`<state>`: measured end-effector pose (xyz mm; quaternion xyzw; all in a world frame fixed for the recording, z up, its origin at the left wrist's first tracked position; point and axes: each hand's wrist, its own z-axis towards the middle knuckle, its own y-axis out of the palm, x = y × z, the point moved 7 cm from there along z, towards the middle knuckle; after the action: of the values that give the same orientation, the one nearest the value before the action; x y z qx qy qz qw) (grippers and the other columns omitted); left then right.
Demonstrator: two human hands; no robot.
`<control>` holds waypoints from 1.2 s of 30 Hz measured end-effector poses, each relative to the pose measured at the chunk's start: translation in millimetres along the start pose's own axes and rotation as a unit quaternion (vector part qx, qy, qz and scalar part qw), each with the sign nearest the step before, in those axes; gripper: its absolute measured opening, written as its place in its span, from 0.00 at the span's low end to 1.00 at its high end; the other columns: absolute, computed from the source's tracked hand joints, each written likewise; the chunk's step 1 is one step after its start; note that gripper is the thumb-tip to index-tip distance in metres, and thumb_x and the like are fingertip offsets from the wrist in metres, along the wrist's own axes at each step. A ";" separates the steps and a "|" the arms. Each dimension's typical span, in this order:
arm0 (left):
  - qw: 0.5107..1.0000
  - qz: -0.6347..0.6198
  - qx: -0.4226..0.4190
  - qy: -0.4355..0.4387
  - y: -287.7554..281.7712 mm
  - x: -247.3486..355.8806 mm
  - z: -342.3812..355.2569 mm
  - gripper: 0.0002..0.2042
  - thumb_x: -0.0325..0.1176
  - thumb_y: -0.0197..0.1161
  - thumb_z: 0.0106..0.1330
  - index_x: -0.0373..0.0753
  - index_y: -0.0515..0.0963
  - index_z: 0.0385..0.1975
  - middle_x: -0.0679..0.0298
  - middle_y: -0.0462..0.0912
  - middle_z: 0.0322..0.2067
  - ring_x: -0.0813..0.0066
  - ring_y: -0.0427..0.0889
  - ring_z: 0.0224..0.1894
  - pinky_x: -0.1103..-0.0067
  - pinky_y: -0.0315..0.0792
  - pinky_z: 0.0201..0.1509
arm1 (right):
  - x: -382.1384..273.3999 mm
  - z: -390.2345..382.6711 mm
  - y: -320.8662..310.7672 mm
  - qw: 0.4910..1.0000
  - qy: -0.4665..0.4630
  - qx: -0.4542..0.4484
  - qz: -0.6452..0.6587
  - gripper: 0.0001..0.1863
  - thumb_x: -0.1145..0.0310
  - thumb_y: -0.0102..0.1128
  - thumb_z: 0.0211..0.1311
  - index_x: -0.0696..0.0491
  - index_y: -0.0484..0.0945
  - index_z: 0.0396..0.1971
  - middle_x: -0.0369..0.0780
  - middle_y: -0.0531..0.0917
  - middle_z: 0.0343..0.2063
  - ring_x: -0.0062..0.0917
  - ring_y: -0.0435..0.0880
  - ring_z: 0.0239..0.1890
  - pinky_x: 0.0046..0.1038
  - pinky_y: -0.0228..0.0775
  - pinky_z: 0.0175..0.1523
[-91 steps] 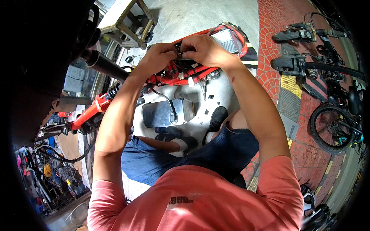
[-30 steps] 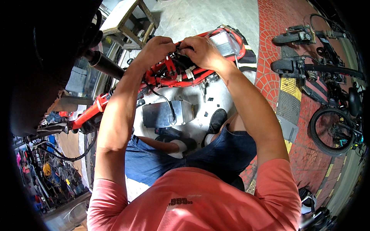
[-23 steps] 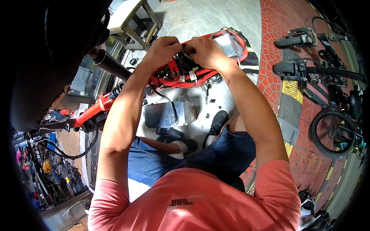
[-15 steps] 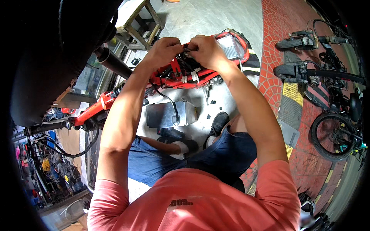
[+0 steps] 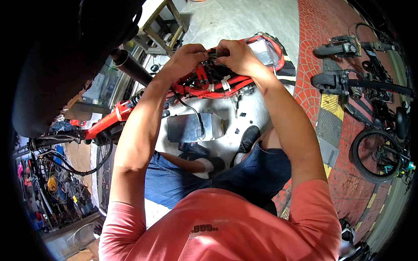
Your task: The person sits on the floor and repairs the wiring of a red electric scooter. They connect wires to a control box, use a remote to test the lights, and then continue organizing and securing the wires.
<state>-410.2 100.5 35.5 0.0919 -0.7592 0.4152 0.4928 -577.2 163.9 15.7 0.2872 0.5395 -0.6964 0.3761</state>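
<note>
My left hand (image 5: 188,59) and my right hand (image 5: 237,56) meet over a red tubular bike frame (image 5: 226,93) lying in front of me. The fingers of both are bent into pinches, close to dark wires in the frame's middle. What lies between the fingertips is too small and too hidden to make out. To the right of my right hand, a silver ribbed box (image 5: 261,51) sits in the end of the frame. A black cable runs from the frame down to a plug (image 5: 200,129) on a grey metal battery box (image 5: 183,126) on the floor.
A wooden stool (image 5: 150,31) stands beyond my left hand. Red fork parts (image 5: 106,122) and a dark post (image 5: 130,67) rise at the left. Small black pieces (image 5: 237,130) lie near my shoe. Folded scooters (image 5: 326,81) and a small wheel (image 5: 376,154) line the right side.
The view has shifted slightly. My right hand's fingers and thumb have parted a little and moved slightly, while my left hand stays nearly in place at the frame.
</note>
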 end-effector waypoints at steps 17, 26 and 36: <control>0.997 -0.061 -0.040 -0.025 8.8 2.5 0.8 0.09 0.35 0.63 0.76 0.37 0.83 0.38 0.73 0.77 0.26 0.84 0.73 0.29 0.80 0.68 0.33 | -16.1 -10.1 -8.9 0.996 -0.091 0.012 -0.021 0.12 0.66 0.71 0.67 0.59 0.87 0.42 0.44 0.88 0.34 0.29 0.86 0.41 0.31 0.77 0.49; 0.988 0.121 0.054 0.078 62.4 -9.0 24.9 0.13 0.38 0.66 0.71 0.36 0.87 0.46 0.60 0.90 0.38 0.67 0.87 0.39 0.71 0.82 0.47 | 43.1 -36.9 -1.9 0.999 -0.048 -0.011 -0.007 0.09 0.71 0.67 0.68 0.60 0.85 0.42 0.45 0.88 0.38 0.31 0.85 0.45 0.34 0.75 0.54; 0.968 0.188 0.134 0.101 31.0 -9.9 8.5 0.13 0.37 0.68 0.62 0.39 0.90 0.43 0.52 0.91 0.46 0.51 0.88 0.55 0.62 0.80 0.60 | 28.2 -13.0 7.3 0.991 -0.104 0.074 0.036 0.05 0.75 0.63 0.69 0.61 0.81 0.36 0.42 0.80 0.34 0.32 0.79 0.41 0.33 0.70 0.53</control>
<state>-428.1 111.5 9.2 -0.0297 -0.6469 0.6054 0.4628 -586.8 169.5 -14.3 0.2590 0.4337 -0.7467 0.4328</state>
